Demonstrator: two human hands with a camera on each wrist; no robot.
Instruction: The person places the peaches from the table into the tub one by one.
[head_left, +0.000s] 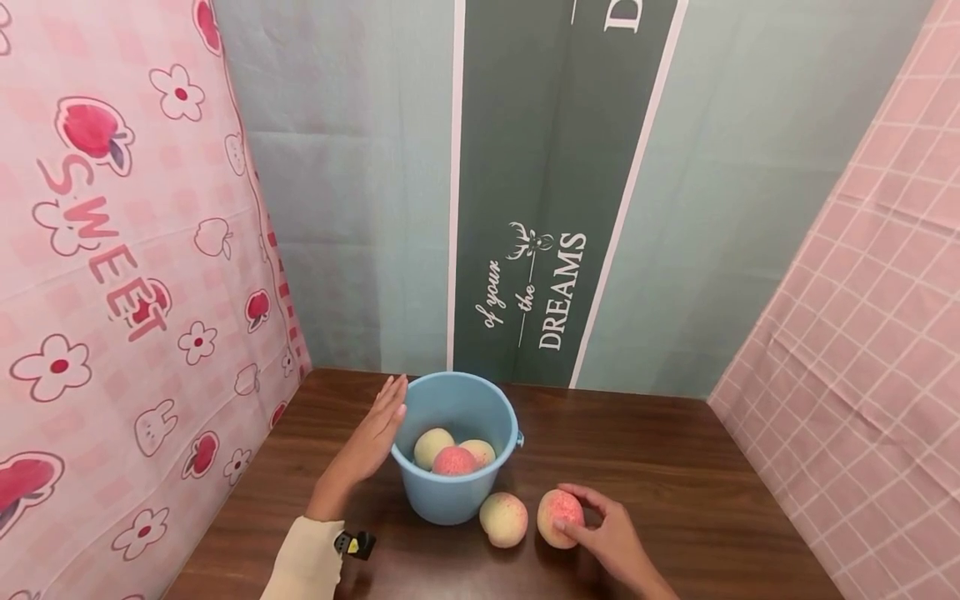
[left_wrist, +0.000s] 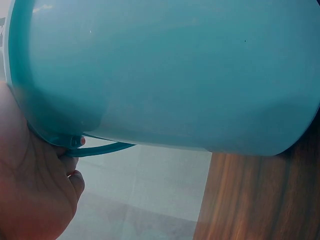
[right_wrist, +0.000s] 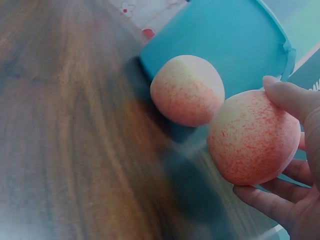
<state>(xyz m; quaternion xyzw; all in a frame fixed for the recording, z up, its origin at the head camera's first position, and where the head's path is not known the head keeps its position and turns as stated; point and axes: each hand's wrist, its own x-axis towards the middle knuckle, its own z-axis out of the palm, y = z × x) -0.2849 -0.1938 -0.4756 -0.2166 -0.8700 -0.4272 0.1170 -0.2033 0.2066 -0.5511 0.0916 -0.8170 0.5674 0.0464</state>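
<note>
A blue bucket [head_left: 442,500] stands on the wooden table with several peaches [head_left: 454,461] inside it. My left hand [head_left: 378,433] lies against the bucket's left rim, its fingers straight; the left wrist view shows the palm [left_wrist: 35,185] beside the bucket wall [left_wrist: 170,75] and its handle [left_wrist: 102,149]. To the right of the bucket, my right hand [head_left: 611,533] grips a pink and cream peach [head_left: 560,518] between thumb and fingers. Another peach [head_left: 504,520], paler, sits on the table between the bucket and the held one. In the right wrist view the held peach [right_wrist: 254,137] looks raised off the tabletop.
The brown wooden table [head_left: 637,442] meets a grey-green cloth backdrop [head_left: 352,208] at its far edge. Pink patterned cloth [head_left: 150,250] hangs on the left, pink checked cloth [head_left: 877,275] on the right. A black device [head_left: 356,545] is strapped at the left wrist.
</note>
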